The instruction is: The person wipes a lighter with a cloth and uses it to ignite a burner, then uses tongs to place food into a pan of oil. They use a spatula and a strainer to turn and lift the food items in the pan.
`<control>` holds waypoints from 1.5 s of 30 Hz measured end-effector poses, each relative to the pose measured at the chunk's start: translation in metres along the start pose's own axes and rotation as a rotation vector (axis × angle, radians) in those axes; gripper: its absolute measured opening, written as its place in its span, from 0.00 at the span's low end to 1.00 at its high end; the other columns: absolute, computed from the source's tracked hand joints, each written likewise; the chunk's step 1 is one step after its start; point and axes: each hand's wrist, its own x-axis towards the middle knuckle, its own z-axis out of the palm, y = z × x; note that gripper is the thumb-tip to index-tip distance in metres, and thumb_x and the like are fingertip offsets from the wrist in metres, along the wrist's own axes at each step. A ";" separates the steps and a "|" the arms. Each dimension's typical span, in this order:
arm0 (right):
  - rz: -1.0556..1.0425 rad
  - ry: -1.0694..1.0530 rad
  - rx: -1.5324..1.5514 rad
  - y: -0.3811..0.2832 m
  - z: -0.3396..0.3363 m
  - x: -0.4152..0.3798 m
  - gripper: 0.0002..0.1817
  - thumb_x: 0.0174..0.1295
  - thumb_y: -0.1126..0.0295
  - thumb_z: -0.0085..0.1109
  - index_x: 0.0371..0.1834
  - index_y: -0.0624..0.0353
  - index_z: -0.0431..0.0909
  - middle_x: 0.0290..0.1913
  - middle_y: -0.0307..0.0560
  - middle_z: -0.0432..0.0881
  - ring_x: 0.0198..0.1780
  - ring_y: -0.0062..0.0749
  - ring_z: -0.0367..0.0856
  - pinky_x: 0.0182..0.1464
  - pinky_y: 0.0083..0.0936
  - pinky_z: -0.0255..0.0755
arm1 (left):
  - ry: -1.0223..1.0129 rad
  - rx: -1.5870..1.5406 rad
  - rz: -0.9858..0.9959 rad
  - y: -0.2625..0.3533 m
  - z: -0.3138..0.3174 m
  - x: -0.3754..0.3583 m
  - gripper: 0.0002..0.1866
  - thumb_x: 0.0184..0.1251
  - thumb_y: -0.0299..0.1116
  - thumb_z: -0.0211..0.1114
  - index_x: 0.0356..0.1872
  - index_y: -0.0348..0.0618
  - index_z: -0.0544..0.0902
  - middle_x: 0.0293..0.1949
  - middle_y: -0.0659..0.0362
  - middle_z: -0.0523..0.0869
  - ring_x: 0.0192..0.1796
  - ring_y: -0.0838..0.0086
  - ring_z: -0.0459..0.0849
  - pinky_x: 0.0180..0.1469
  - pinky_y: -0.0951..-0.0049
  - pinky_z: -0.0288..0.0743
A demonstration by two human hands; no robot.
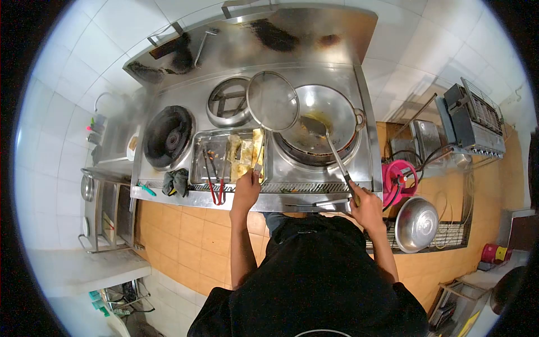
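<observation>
A round mesh strainer is tilted above the stove, over the left rim of the wok; my left hand is closed on its handle, above the tray's front right corner. My right hand grips the dark handle of a long metal spatula, whose blade rests inside the wok, near some yellowish oil or residue. Below the strainer, pale yellow food pieces lie in the right part of the metal tray. Red-handled tongs rest across the tray's left part and front edge.
A black burner is at the left, a round metal ring behind the tray. A dark cloth lies on the front edge. To the right are a pink ring-shaped item, a metal bowl and a countertop appliance.
</observation>
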 end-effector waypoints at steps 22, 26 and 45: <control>0.102 0.230 0.304 0.016 -0.008 0.020 0.26 0.57 0.77 0.61 0.63 0.58 0.77 0.39 0.64 0.84 0.33 0.50 0.84 0.39 0.35 0.74 | -0.043 0.056 -0.036 0.011 0.015 0.002 0.15 0.75 0.36 0.52 0.39 0.32 0.80 0.31 0.41 0.84 0.37 0.45 0.84 0.40 0.58 0.75; 0.157 0.228 0.383 0.010 -0.001 0.016 0.27 0.55 0.75 0.62 0.62 0.55 0.78 0.33 0.65 0.83 0.26 0.48 0.80 0.34 0.37 0.74 | -0.045 0.085 0.002 0.010 0.020 0.003 0.14 0.75 0.35 0.53 0.40 0.31 0.79 0.36 0.42 0.86 0.41 0.45 0.85 0.44 0.57 0.77; 0.191 0.178 0.403 -0.010 0.006 0.014 0.26 0.58 0.74 0.64 0.63 0.58 0.77 0.30 0.59 0.83 0.25 0.41 0.78 0.33 0.34 0.72 | 0.004 -0.070 0.072 -0.007 0.040 -0.006 0.15 0.76 0.35 0.52 0.38 0.32 0.81 0.27 0.39 0.83 0.31 0.48 0.84 0.36 0.57 0.74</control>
